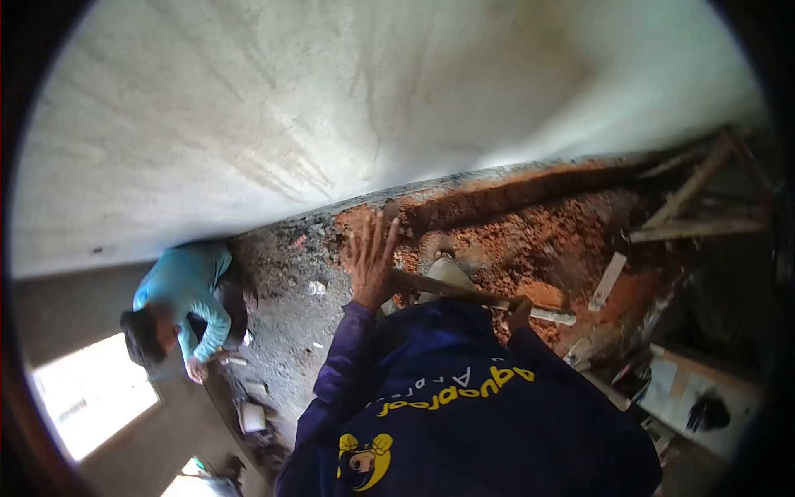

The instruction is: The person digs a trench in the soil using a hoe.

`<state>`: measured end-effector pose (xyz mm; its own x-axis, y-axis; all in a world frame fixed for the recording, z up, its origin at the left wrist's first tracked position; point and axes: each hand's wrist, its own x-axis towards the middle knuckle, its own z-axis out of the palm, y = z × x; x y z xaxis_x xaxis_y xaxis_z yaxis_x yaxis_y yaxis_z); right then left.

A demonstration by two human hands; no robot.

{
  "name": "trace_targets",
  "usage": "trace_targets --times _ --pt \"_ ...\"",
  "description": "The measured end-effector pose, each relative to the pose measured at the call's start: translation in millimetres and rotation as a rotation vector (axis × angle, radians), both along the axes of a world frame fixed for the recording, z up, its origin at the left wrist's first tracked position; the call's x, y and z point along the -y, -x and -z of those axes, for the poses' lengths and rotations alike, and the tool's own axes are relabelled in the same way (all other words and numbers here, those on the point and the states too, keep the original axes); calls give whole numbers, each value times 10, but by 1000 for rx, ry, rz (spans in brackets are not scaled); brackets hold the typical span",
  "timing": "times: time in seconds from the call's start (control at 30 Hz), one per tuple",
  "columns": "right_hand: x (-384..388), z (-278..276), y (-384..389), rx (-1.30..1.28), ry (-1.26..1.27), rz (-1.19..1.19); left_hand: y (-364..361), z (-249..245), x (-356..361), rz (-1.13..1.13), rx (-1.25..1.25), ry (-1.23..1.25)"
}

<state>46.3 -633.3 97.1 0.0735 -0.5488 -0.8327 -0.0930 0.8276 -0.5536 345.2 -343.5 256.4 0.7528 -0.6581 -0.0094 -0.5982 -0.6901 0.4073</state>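
Note:
My left hand point(373, 263) is raised with its fingers stretched out and spread, back of the hand toward me. Right beside its palm passes a long wooden handle point(447, 288), which slants across my front. My right hand point(520, 313) is wrapped round this handle lower down on the right. Whatever tool head it carries is hidden. Beneath lies broken reddish soil point(530, 240), and one of my feet point(445, 263) shows on it.
A trench point(513, 195) runs along the base of the pale plastered wall point(331, 99). A person in a light blue top point(186, 286) crouches at left, near a white bucket point(252, 417). Wooden beams point(696, 229) stand at right, above a white board point(700, 398).

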Motion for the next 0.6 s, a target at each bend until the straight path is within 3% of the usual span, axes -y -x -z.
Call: trace_targets --times 0.07,0.13,0.2,0.27,0.33,0.37,0.43,0.47,0.53,0.6 --pt "76 -226 -218 -153 -74 115 68 106 164 -60 -21 -7" --pt "510 306 164 -70 -111 29 152 111 327 -63 -66 -35" --pt "600 143 -27 -199 -182 122 250 193 494 -88 1 -71" --pt "834 224 100 -297 -50 208 339 171 671 -72 66 -86" --pt "1445 1777 1000 -72 368 -383 346 95 831 -67 -21 -55" --pt "1596 2159 1150 16 417 -277 382 217 884 -82 41 2" --pt "1795 2285 1375 80 480 -166 382 393 956 -70 35 -24" --pt "1746 2222 1400 72 431 -215 412 467 984 -73 33 -62" --pt "1533 1411 779 -5 25 -23 381 466 1068 -85 34 -45" --pt "1393 723 309 -70 -165 31 368 578 1128 -94 52 -31"
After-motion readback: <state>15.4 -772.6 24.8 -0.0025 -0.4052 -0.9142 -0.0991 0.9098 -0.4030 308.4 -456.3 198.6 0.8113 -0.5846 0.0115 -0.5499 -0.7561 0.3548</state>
